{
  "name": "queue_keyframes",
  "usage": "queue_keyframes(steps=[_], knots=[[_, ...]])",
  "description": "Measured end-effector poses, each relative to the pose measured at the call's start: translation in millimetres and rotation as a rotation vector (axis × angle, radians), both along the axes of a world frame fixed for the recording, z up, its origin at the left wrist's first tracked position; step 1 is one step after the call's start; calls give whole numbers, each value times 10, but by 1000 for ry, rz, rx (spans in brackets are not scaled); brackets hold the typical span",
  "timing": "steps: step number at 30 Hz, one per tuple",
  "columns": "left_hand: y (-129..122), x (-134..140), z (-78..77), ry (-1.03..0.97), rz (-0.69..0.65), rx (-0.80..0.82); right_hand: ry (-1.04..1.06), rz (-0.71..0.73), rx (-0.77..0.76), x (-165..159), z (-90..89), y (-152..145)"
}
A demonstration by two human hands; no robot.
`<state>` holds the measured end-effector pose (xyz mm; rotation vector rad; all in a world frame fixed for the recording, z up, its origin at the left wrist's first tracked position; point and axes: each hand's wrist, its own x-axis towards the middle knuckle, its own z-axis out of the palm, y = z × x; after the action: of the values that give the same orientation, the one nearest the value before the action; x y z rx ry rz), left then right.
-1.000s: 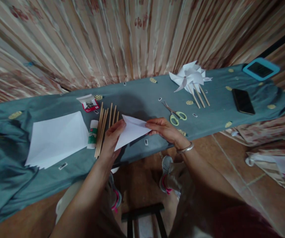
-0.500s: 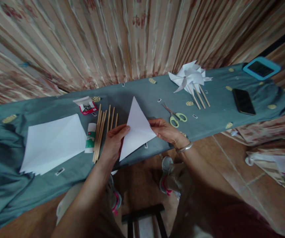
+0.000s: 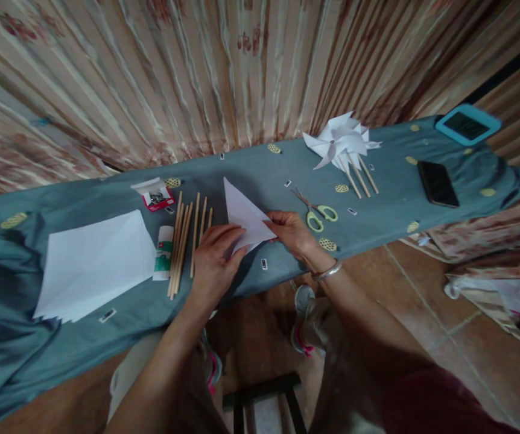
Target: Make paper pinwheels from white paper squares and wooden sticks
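Head cam feed: left hand point(image 3: 213, 258) just regripped over the paper point(image 3: 243, 208) left of the scissors point(image 3: 311, 207), right hand point(image 3: 291, 232) pinching; mid-fold, I'd guess.

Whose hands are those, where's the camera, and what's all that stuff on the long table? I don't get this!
There's no machine here, just a person's bare left hand and right hand. The camera is worn on that person's head, looking forward and down.

Both hands hold a folded white paper at a cloth-covered table.

Toward the left lie a stack of white sheets, a white-and-green tube, wooden sticks and an open red box. Toward the right lie green-handled scissors, white paper pinwheels, a black phone and a blue-framed gadget.
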<state>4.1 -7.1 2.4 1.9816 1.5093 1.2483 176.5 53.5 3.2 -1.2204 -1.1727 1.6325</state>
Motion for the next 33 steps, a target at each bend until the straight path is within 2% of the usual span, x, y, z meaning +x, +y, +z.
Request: queue_keyframes(steps=[4,7,8,10,12,15,18,21,23,27,30,33], knots=[[-18,-18,34,-226,76,-161,-39,-12,21,57,-23,-14],[7,-40,-17,-420,207,-290,-55,-44,38,143,-23,-27],[25,-47,-53,-485,259,-286,-57,-58,38,175,-14,-32],[69,-56,-133,-625,238,-262,-61,-79,31,236,16,-45],[109,-63,-193,-659,168,-250,-76,-77,28,289,44,-57],[132,-70,-195,-504,149,-189,-116,-46,40,355,47,-66],[102,-60,-119,-128,196,-50,-201,-8,85,420,3,-56],[51,-12,-50,279,157,59,-436,16,185,481,-37,-56],[29,30,-39,463,91,47,-672,-11,310,503,-37,-82],[32,82,-79,645,-10,-19,-1059,-68,615,489,2,-194],[49,107,-109,706,-46,-35,-1217,-2,811,455,9,-266],[57,167,-113,752,-69,-47,-1312,67,899,419,-8,-293]])
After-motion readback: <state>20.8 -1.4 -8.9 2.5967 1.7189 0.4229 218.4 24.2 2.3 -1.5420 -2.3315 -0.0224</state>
